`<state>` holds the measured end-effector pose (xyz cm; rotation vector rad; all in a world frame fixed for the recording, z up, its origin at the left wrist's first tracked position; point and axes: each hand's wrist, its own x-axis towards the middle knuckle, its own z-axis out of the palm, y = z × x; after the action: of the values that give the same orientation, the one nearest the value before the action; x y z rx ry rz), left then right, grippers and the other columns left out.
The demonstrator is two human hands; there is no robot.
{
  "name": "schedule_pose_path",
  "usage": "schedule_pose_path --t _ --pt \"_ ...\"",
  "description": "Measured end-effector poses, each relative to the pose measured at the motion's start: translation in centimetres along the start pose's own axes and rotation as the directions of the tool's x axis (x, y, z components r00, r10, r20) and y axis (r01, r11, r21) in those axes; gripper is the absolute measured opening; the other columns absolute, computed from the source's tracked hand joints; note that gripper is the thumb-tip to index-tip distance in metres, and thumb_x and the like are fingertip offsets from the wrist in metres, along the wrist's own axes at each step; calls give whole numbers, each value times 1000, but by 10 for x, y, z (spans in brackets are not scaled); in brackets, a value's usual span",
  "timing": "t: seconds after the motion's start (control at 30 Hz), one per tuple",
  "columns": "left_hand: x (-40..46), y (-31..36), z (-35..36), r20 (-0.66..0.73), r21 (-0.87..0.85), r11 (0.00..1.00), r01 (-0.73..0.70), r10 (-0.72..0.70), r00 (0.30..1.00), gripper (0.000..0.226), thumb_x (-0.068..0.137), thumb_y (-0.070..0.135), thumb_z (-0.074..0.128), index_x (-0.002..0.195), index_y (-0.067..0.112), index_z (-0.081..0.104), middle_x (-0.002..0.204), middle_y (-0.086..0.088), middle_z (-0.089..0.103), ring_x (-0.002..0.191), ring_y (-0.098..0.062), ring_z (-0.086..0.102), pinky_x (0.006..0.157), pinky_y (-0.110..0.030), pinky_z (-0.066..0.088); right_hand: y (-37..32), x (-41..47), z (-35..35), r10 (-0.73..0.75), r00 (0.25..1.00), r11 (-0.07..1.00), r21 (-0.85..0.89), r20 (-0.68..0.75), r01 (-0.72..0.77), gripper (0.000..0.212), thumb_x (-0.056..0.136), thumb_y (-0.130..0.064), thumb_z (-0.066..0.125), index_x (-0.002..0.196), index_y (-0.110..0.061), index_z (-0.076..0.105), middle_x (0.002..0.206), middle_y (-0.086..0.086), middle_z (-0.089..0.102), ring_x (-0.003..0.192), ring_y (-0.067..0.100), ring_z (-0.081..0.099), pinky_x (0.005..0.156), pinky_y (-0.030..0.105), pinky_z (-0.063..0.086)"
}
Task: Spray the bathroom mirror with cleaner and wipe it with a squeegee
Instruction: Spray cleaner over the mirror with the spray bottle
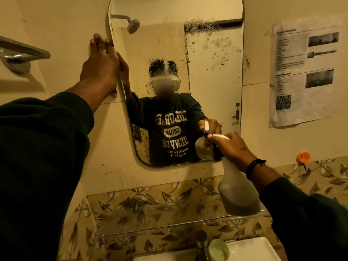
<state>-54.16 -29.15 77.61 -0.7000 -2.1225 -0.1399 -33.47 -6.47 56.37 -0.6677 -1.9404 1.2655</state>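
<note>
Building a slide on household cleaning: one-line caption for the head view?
Left hand braces the mirror edge while the right hand aims a spray bottle at the droplet-speckled glass.

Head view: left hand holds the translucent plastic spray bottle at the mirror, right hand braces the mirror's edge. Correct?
Hands are swapped. In the head view the right hand holds the translucent plastic spray bottle; the left hand braces the edge of the rounded wall mirror.

Left hand (102, 61) on mirror (207, 91) left edge; spray bottle (235, 187) before lower right corner.
</note>
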Motion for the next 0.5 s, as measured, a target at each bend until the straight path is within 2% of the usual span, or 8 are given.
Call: schedule_pose_path --t 0.07,0.13,0.23,0.3,0.4,0.5 --pt "1 0 1 -10 1 1000 0 0 1000 102 76 -3 76 153 1 10 158 -30 5 146 -44 12 106 -55 39 4 0 -1 71 997 997 33 -6 -71 42 90 -41 63 106 -3 61 84 16 67 63 26 65 54 33 56" --pt "1 -1 1 -6 7 1000 0 0 1000 101 76 -3 76 153 1 9 158 -30 5 146 -44 13 106 -55 39 9 -2 -1 128 992 991 32 18 -129 44 90 -41 63 111 -2 59 80 15 64 55 22 60 48 28 50" --pt "1 -1 1 -8 7 1000 -9 9 1000 104 73 -4 78 153 0 11 157 -30 6 145 -45 15 105 -55 40 11 -5 -2 125 989 991 35 82 -128 43 91 -39 62 111 -1 59 81 17 66 58 25 63 49 29 53" --pt "1 0 0 -7 2 1000 -6 6 1000 106 72 -4 79 153 1 11 157 -30 6 145 -45 15 105 -55 40 7 -6 -1 62 993 996 56 97 -68 40 92 -38 61 108 -1 60 86 19 68 65 28 67 53 31 58" --pt "2 -2 1 -5 9 1000 -5 5 1000 109 69 -4 81 153 1 11 158 -28 3 146 -43 12 107 -53 38 3 -9 5 -42 997 999 24 59 41 36 94 -39 59 105 -4 61 86 12 68 67 21 67 47 19 51" --pt "2 -3 2 -1 15 1000 -7 7 1000 117 64 -1 86 153 1 10 159 -27 0 147 -41 9 108 -51 36 7 -9 11 -18 1000 998 60 5 17 42 92 -42 61 107 -3 59 84 15 68 58 20 64 46 21 48"
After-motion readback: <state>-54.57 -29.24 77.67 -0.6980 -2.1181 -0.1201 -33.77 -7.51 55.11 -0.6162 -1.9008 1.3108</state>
